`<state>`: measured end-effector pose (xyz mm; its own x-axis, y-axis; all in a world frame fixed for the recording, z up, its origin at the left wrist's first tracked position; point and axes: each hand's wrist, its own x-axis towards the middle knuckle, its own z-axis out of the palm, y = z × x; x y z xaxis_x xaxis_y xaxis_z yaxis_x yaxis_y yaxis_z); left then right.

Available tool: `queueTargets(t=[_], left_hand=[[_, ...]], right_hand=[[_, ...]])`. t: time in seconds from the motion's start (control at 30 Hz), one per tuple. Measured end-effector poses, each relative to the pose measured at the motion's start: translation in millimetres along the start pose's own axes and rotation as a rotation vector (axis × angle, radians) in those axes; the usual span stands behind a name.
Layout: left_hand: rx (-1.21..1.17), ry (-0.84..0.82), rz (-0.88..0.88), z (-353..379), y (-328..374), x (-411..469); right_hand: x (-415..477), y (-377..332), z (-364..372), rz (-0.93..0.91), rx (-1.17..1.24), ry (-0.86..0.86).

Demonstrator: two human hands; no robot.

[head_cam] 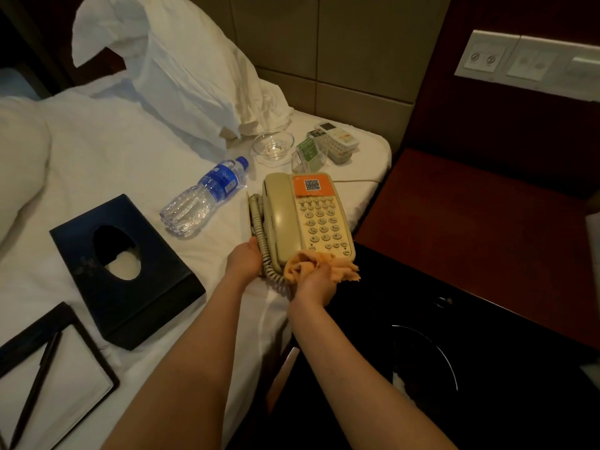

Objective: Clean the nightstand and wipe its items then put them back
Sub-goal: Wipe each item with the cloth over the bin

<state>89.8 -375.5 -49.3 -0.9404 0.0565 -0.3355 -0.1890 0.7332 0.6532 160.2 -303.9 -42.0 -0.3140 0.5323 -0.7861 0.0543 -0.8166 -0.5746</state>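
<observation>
Steadies telephone [303, 206] at bed's [113, 157] right edge with left hand [245, 258] gripping its side; wipes near edge with orange cloth [344, 266] clenched in right hand [316, 282]. Next: keypad [324, 224], then nightstand [470, 222].

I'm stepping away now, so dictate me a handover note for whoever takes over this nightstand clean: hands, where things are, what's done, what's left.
Left hand grips the telephone at its near left edge, by the coiled cord. Right hand holds the orange cloth against the telephone's near end.
Everything lies on the bed: telephone, water bottle, tissue box, notepad tray with pen, glass dish, card holder, remotes.
Done: items moved off the nightstand. Whether it was wiped, I cannot tell.
Left: finish the telephone, wipe any unwiped items, put all back.
</observation>
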Motion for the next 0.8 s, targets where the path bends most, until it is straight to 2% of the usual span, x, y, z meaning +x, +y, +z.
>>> queueTargets(t=[0.1, 0.17, 0.27, 0.37, 0.53, 0.6, 0.7, 0.8], left_hand=[[0.091, -0.002, 0.016, 0, 1, 1], [0.160, -0.006, 0.013, -2, 3, 3], [0.246, -0.023, 0.040, -5, 4, 6], [0.300, -0.041, 0.073, -9, 3, 10], [0.287, -0.102, -0.039, -15, 17, 15], [0.271, -0.078, -0.062, -20, 24, 19], [0.143, 0.004, -0.059, -23, 35, 29], [0.025, 0.015, -0.108, -17, 37, 38]], right_hand=[[14, -22, -10, 0.031, 0.084, 0.007], [24, -33, -12, -0.003, 0.055, -0.013], [36, -43, -9, -0.097, -0.117, -0.020], [49, -63, -7, -0.267, -0.411, -0.033], [65, -87, 9, -0.371, -0.723, -0.156], [69, -94, 17, -0.367, -0.774, -0.192], [74, -106, 28, -0.388, -0.832, -0.243], [79, -112, 40, -0.451, -0.880, -0.309]])
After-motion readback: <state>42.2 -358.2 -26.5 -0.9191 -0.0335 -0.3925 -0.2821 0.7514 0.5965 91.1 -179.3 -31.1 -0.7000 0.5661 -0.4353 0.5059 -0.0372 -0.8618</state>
